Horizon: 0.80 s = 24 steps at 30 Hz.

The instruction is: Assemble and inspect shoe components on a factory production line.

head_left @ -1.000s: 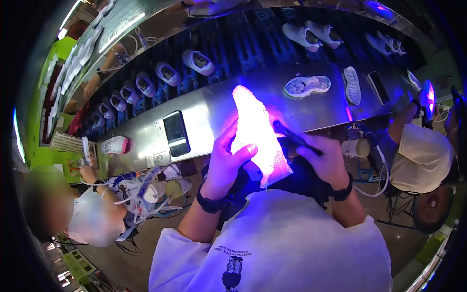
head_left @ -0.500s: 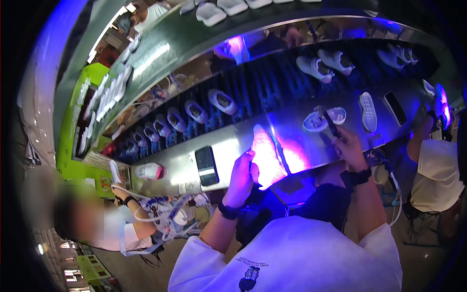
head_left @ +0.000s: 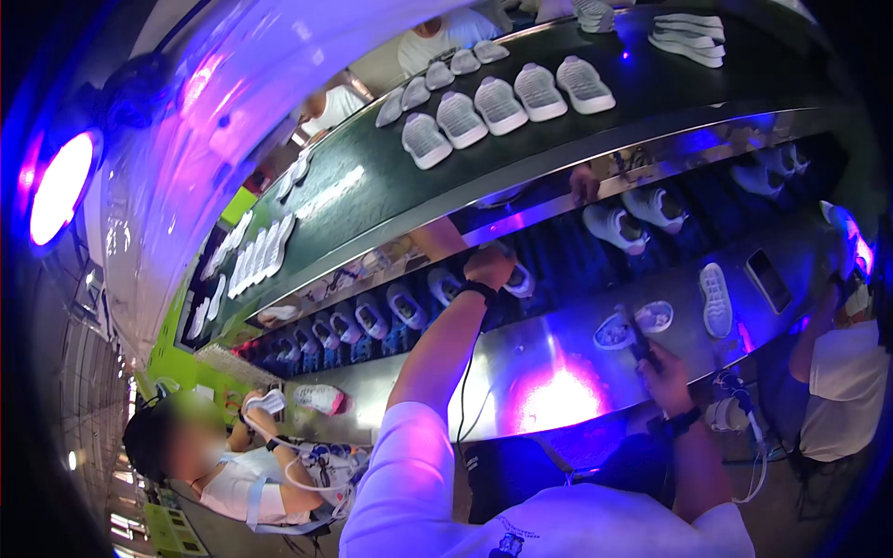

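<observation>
Reaching forward, my left hand (head_left: 490, 267) is closed around a pale shoe (head_left: 521, 280) at the dark rack of shoes; the fingers are partly hidden. My right hand (head_left: 664, 374) is wrapped around a dark-handled tool, probably a brush (head_left: 641, 346), whose tip points at two small oval dishes (head_left: 613, 332) with pale contents. On the metal bench (head_left: 484, 409) between my hands lies a bright pink-violet patch of light. A white shoe sole (head_left: 715, 301) rests to the right of the dishes.
A row of shoes (head_left: 406, 307) runs along the rack to the left. Farther off, a green shelf (head_left: 363, 186) carries pale soles. A phone (head_left: 768, 280) lies at the right. Co-workers sit on both sides, one (head_left: 251, 474) at the left. A single shoe (head_left: 319, 399) stands near them.
My left hand has moved from the lit patch, where it held a glowing shoe, forward to the rack. My right hand keeps the tool by the dishes. The view has swung upward.
</observation>
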Available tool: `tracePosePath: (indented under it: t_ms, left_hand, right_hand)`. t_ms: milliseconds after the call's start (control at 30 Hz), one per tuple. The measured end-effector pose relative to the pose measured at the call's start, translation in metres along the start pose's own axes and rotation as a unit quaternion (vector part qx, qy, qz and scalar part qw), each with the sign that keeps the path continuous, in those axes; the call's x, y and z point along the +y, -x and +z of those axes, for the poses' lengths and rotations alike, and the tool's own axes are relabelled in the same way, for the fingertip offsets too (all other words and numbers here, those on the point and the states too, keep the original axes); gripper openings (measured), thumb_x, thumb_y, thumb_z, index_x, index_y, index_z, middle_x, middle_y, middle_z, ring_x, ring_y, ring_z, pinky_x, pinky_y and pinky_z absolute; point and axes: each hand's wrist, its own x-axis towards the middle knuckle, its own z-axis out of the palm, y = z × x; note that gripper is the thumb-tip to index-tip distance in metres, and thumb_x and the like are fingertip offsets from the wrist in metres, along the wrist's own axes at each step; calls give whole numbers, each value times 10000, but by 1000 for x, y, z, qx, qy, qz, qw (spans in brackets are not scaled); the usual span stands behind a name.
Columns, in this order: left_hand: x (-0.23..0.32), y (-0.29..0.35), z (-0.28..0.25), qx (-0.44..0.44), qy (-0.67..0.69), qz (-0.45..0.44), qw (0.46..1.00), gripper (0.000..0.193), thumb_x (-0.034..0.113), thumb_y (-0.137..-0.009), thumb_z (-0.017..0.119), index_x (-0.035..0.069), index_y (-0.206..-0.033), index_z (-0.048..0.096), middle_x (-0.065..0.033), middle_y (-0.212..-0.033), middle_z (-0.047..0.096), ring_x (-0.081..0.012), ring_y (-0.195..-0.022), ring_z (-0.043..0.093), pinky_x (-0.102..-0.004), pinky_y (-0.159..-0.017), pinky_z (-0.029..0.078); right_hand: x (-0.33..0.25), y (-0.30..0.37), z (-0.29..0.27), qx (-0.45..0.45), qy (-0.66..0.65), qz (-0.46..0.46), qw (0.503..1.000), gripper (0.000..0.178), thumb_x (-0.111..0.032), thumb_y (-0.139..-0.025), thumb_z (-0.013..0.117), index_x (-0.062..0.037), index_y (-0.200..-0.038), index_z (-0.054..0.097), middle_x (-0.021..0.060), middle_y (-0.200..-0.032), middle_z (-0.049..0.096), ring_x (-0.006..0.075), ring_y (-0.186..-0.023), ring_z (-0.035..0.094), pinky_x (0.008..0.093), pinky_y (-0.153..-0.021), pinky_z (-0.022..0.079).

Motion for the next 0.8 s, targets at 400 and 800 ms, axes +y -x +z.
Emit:
tracePosePath:
  t_ms: [400, 800]
  left_hand:
    - [-43, 22, 9, 214, 94, 44, 971, 479, 471, -932, 614, 38, -1116, 703, -217, -964, 729, -405, -947, 701, -493, -789, 564]
    - [-64, 231, 103, 125, 627, -131, 758, 366, 225, -969, 688, 53, -661, 594, 33, -594, 550, -62, -559, 462, -287, -509, 376]
  right_hand:
    - [-2, -11, 6, -5, 38, -15, 999, 443, 6, -914, 661, -4, -1353, 600, 12, -939, 690, 60, -801, 603, 243, -694, 497]
    - [19, -15, -12, -6, 75, -32, 997, 384, 14, -890, 671, -18, -1272, 657, 23, -900, 701, 70, -754, 632, 255, -671, 518]
